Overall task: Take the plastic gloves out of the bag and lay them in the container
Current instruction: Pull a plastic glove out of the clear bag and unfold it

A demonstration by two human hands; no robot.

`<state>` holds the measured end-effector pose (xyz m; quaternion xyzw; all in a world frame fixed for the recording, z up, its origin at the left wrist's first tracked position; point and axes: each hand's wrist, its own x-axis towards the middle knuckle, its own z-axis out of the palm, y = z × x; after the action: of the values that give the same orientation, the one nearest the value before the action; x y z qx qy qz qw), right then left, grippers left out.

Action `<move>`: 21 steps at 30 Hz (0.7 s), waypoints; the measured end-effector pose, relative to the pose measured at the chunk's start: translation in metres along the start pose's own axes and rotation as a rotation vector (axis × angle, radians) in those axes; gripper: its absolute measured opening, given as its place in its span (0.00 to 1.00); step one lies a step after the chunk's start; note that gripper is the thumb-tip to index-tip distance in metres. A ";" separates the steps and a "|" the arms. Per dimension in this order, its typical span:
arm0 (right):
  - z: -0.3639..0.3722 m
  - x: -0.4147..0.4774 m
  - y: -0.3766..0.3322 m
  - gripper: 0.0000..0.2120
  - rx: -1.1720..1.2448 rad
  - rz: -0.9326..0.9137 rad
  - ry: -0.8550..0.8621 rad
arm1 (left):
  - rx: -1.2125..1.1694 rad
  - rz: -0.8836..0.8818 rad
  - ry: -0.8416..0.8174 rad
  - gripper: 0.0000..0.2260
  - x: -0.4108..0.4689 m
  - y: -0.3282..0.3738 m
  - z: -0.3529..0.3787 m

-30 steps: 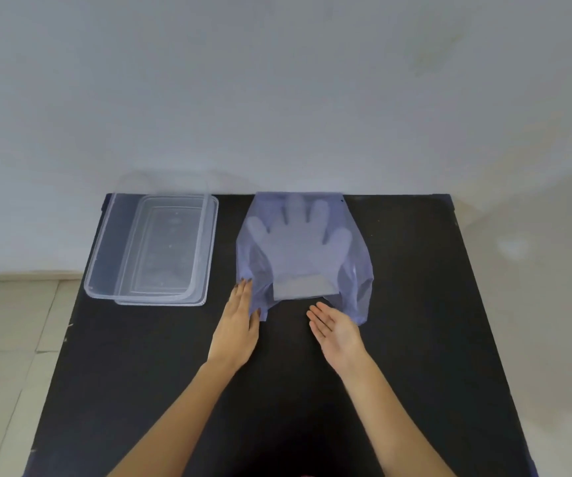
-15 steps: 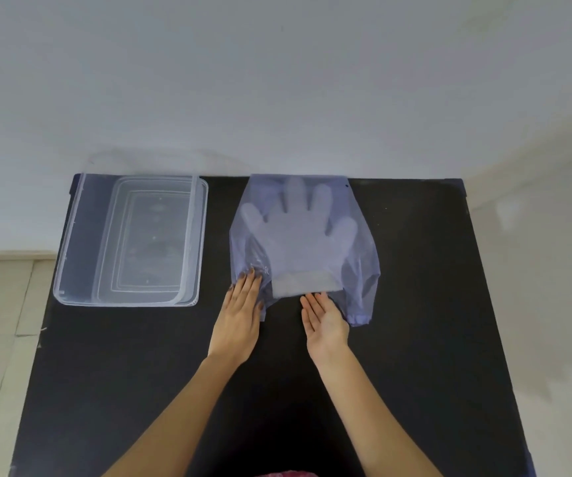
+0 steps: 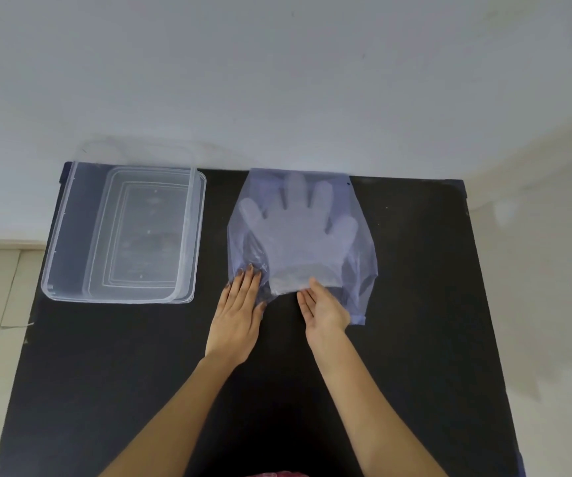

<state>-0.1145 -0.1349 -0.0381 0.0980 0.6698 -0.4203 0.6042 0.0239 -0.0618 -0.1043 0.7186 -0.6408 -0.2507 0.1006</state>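
Now right hand (image 3: 324, 309) at gloves (image 3: 298, 232).

Two bare forearms reaching forward side by side, left hand (image 3: 238, 313) flat, palm down, fingers straight and together, right hand (image 3: 324, 309) tilted on its edge, palm turned inward toward the left, fingers extended, neither hand closed

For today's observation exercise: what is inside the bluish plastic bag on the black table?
Through the translucent bag, clear plastic gloves lie flat, fingers pointing away, cuff at the open mouth by the right hand. How many are stacked cannot be told; they overlap.
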 end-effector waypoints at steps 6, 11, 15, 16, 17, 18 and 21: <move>-0.011 0.002 0.001 0.13 -0.006 0.011 0.010 | 0.017 0.000 -0.006 0.27 0.000 0.000 0.002; -0.024 0.000 0.005 0.11 -0.020 0.023 0.019 | 0.010 -0.004 -0.006 0.27 0.002 -0.001 0.004; -0.027 -0.003 0.006 0.08 -0.016 0.067 0.007 | 0.010 -0.001 -0.007 0.27 0.002 -0.002 0.004; -0.028 -0.004 0.005 0.07 -0.013 0.081 0.003 | 0.010 0.001 -0.008 0.27 0.001 -0.002 0.004; -0.028 -0.005 0.005 0.06 -0.008 0.086 0.000 | 0.008 0.002 -0.008 0.27 0.001 -0.002 0.005; -0.029 -0.005 0.003 0.06 -0.004 0.079 -0.001 | 0.008 0.002 -0.010 0.27 0.001 -0.002 0.005; -0.032 -0.001 -0.005 0.05 0.017 0.028 0.001 | 0.008 0.003 -0.010 0.27 0.001 -0.002 0.005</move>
<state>-0.1405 -0.1162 -0.0379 0.1128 0.6653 -0.4173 0.6087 0.0233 -0.0620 -0.1095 0.7166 -0.6434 -0.2517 0.0951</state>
